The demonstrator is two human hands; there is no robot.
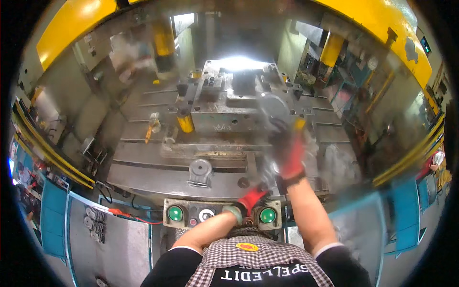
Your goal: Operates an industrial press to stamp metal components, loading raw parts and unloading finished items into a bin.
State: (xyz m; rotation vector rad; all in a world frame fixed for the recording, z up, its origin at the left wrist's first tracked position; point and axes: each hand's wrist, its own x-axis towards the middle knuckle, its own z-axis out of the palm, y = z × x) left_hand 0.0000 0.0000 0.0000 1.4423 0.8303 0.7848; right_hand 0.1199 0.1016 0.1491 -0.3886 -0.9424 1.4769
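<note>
"Right hand [289, 155] first: posed how?"

"Stretched forward, right of centre in the frame, forearm slanting up from the lower right. Gloved in red and black, badly blurred."

"Grasping anything?"

"Closed, by the look of it, around a round-ended metal part [274, 106]. Held out beyond the fingertips, slightly above and right of the frame's centre, before the right side of the die block [217, 123]."

"And the left hand [253, 197]?"

"Lower centre, forearm angled in from the lower left, red-gloved fingers toward the right, beside the right green push button [267, 215] of the control box [221, 206]. Pale wristband [234, 212] above the forearm. Grip: cannot tell, too smeared."

"Any writing?"

"White capitals on the black shirt [177, 268], upside down at the bottom edge. Red lettering on a yellow oval badge [247, 247], on the checked apron [210, 258]. Faint pale marks across the die block's front face."

"Looks of the metal part?"

"Dull grey, disc-like at its far end, too blurred for detail. Sharper to see: a grey metal casting [201, 171] on the press bed [143, 173], just left of lower centre, with round head, central hole and flared foot."
</note>
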